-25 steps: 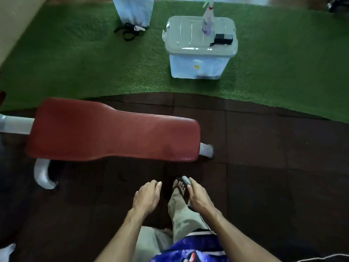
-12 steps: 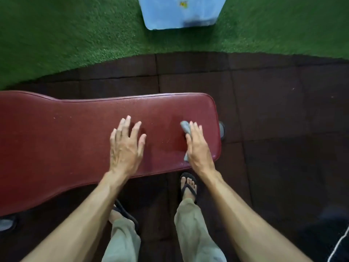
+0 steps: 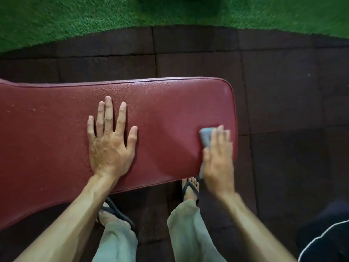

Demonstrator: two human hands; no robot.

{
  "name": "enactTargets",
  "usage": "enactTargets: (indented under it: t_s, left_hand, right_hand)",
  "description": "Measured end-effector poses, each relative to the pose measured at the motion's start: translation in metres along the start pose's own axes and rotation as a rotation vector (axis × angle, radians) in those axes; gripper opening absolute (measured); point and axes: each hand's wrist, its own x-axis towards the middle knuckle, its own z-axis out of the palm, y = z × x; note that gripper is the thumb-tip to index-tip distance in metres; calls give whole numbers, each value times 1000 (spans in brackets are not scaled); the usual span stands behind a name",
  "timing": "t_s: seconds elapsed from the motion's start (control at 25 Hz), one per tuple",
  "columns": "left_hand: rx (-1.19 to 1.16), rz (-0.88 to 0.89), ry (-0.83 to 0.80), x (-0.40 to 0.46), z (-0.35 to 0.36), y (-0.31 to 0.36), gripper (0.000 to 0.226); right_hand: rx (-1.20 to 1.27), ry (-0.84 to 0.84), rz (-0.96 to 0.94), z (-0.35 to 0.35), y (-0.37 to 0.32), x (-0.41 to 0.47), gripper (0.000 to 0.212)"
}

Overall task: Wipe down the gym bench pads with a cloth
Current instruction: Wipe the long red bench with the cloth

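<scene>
A grey cloth [image 3: 206, 137] lies at centre right on the red bench pad [image 3: 170, 110], pressed flat under the right hand [image 3: 219, 159], fingers straight. The left hand [image 3: 109, 144], fingers spread, braces mid-frame. Long overlapping strokes leftward, with steady pressure, would likely clean best.

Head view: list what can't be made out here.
- Grey cloth: mostly covered by the right hand, itself motion-blurred.
- Red bench pad: its left end is cut off by the frame edge; its frame is hidden underneath.
- Pad beneath the left hand: covered by that flat palm.
</scene>
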Motion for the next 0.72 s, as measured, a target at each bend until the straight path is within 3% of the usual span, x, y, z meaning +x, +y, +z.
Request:
enactTargets:
  t_s: [0.08,0.16,0.2,0.28,0.36,0.4,0.44,0.52,0.6,0.68,0.72]
  left_hand:
    - [17,-1,-10,-1,1,0,63]
    - [23,3,-7,0,1,0,63]
    - [24,1,-1,0,1,-1,63]
    - [20,-1,17,0,1,0,62]
    - [15,-3,17,-1,0,-1,62]
    - [14,-4,13,-1,-1,-1,62]
    - [15,-3,9,-1,-1,-1,62]
    - [25,-6,5,-1,-1,-2,62]
    - [49,-9,1,-2,1,-1,63]
    - [54,-4,3,-3,2,0,62]
    - [48,-6,6,-3,2,-1,62]
  right_hand:
    - [8,99,208,-5,2,73,60]
    - [57,183,238,0,-37,136,60]
    - [47,185,185,7,-64,143,58]
    - [-8,79,-113,19,-102,102,56]
    - [-21,-76,-368,17,-95,31,53]
    - [-25,-96,-398,12,-76,6,53]
    - [-46,-94,-340,9,-49,-9,53]
    - [-23,-28,-19,-5,-4,4,57]
    - [74,156,252,-15,0,58,60]
    - [143,231,383,-11,-34,117,59]
    - [110,149,340,14,-40,133,59]
